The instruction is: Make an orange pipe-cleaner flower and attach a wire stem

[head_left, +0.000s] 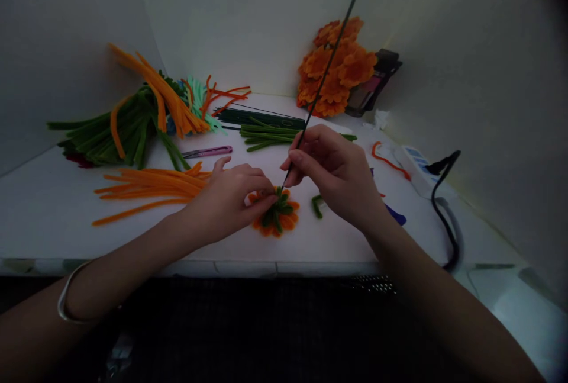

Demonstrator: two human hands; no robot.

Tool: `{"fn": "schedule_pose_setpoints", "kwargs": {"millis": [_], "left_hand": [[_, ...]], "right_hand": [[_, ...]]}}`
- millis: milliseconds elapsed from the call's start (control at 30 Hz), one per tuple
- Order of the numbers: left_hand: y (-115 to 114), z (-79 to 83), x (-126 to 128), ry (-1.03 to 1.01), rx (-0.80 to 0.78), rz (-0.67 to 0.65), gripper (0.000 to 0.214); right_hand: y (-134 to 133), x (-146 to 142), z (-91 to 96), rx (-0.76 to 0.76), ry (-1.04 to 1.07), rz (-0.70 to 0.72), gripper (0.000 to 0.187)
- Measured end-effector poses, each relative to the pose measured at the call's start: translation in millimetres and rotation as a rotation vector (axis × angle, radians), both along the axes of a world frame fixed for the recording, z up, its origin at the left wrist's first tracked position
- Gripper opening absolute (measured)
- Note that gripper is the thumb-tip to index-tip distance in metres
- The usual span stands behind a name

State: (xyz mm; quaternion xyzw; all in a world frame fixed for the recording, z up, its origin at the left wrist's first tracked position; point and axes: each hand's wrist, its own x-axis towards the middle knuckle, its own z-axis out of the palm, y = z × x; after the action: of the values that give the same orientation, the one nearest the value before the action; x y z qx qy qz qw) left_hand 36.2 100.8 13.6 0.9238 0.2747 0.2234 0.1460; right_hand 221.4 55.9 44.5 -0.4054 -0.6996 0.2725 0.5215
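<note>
An orange pipe-cleaner flower point(276, 218) with green pieces at its centre lies on the white table point(53, 217) near the front edge. My left hand point(228, 196) is closed on its left side, fingertips pinching the petals. My right hand point(335, 170) pinches a long thin dark wire stem point(331, 57), which rises steeply up and to the right from the flower's centre. A silver bangle point(66, 297) sits on my left wrist.
Loose orange pipe cleaners point(146, 184) lie left of my hands, a green and orange bundle point(128, 119) behind them. A purple tool point(208, 151), green stems point(266, 132), finished orange flowers point(337, 69), a black cable point(446, 211) and a short green piece point(316, 205) surround the work.
</note>
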Motion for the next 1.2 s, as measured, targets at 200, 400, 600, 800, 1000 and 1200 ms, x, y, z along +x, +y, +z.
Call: {"fn": "schedule_pose_setpoints", "kwargs": {"millis": [200, 400, 600, 800, 1000, 1200], "left_hand": [[3.1, 10.5, -3.5, -0.080, -0.001, -0.067, 0.009], [5.4, 20.9, -7.8, -0.042, 0.016, -0.123, 0.015], [5.5, 19.3, -1.5, -0.114, -0.007, -0.146, 0.011], [1.4, 11.3, 7.6, -0.165, -0.014, -0.052, 0.009], [2.0, 10.4, 9.8, -0.210, -0.026, -0.061, 0.011], [0.0, 8.1, 12.4, -0.220, 0.040, -0.060, 0.012]], "right_hand": [[-2.3, 1.2, 1.1, 0.004, -0.001, 0.022, 0.005], [-6.9, 5.9, 0.0, 0.070, -0.106, -0.040, 0.005], [-4.6, 3.5, -0.2, 0.147, -0.190, -0.079, 0.005], [-13.8, 18.0, 5.9, 0.143, -0.283, -0.186, 0.009], [-40.9, 52.0, 9.0, 0.062, -0.372, -0.478, 0.014], [-57.2, 93.2, 2.7, -0.067, -0.908, -0.867, 0.024]]}}
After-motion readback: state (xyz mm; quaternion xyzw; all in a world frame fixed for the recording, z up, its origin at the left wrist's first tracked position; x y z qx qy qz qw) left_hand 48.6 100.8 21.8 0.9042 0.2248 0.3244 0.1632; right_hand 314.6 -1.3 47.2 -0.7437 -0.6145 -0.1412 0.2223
